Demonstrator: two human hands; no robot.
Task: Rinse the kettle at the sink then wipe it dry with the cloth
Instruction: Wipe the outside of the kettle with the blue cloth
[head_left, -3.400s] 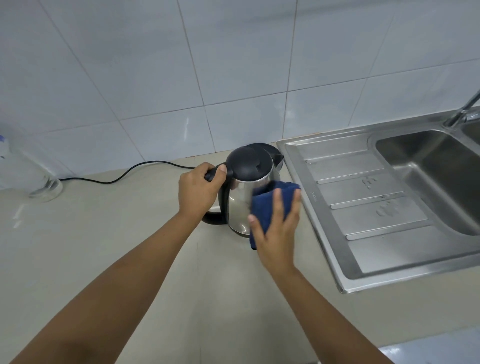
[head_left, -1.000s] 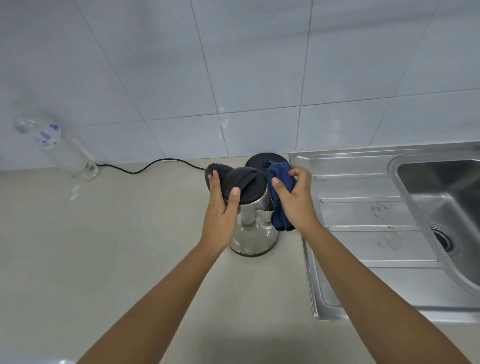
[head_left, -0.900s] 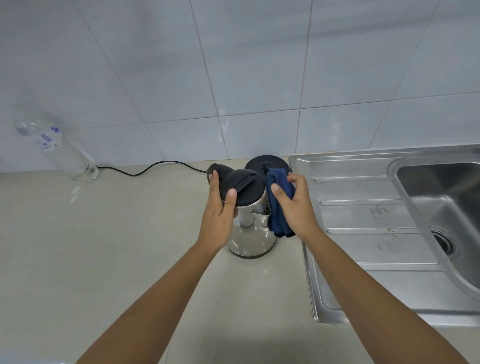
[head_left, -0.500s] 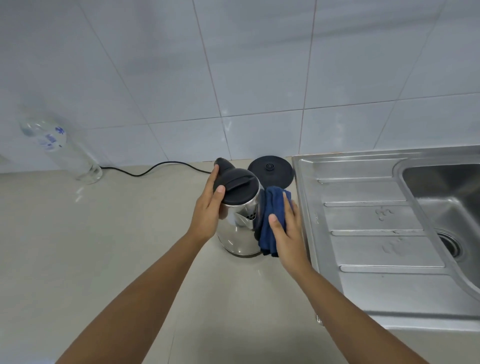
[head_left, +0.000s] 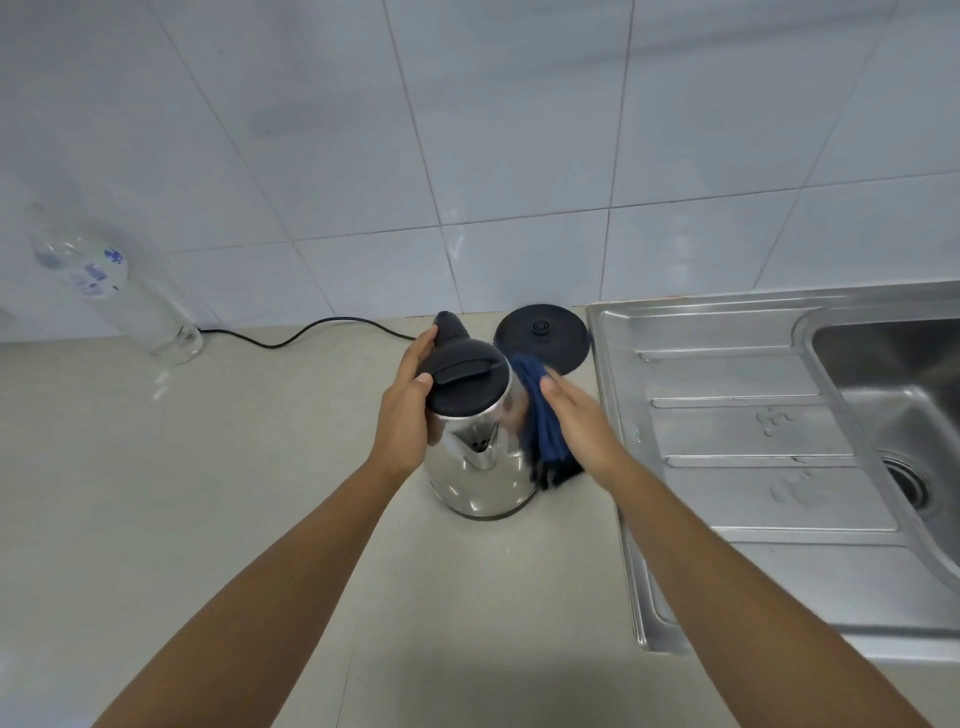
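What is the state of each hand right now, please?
The left hand is closed, gripping the kettle at its top.
The right hand is open, with flat fingers pressing the blue cloth against the kettle's side.

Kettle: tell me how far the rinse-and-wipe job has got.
Rinsing looks finished: the kettle stands on the counter, out of the sink. Wiping is in hand: the left hand grips its top while the right hand presses the cloth against its side. Left: probably the rest of the body.

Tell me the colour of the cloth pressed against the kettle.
Dark blue; the cloth shows clearly in the head view, between right hand and kettle.
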